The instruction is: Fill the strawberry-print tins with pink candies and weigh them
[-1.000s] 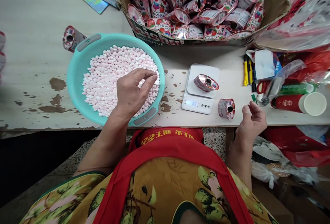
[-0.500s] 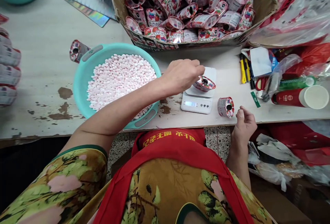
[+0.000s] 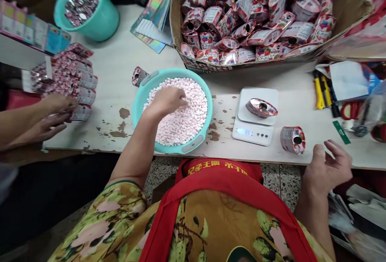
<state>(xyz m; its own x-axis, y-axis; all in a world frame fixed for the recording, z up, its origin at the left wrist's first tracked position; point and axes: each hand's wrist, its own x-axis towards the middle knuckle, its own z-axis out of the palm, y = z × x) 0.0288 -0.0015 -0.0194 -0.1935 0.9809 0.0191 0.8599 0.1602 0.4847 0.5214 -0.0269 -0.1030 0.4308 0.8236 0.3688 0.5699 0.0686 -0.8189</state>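
My left hand (image 3: 169, 100) is over the pale pink candies (image 3: 187, 119) in the turquoise basin (image 3: 209, 111), fingers bent down at their surface; what the fingertips hold, if anything, is hidden. To the right, a strawberry-print container (image 3: 261, 108) with a round hole on top rests on the white digital scale (image 3: 256, 131), whose display seems to read 85. Another such container (image 3: 292, 140) lies on the table right of the scale. Beside it my right hand (image 3: 327, 167) is held at the table edge, fingers apart and curved, with nothing in them.
A cardboard box (image 3: 181, 48) full of printed containers stands behind. Cutters (image 3: 322, 91) and scissors lie at the right. At the left are a teal bucket (image 3: 105, 16), stacked containers (image 3: 87, 81) and another person's hands (image 3: 51, 119). One container (image 3: 138, 76) touches the basin.
My left hand has gone from above the scale to the candies in the basin. The view has shifted left, bringing in the bucket and another person's hands. My right hand's fingers have spread.
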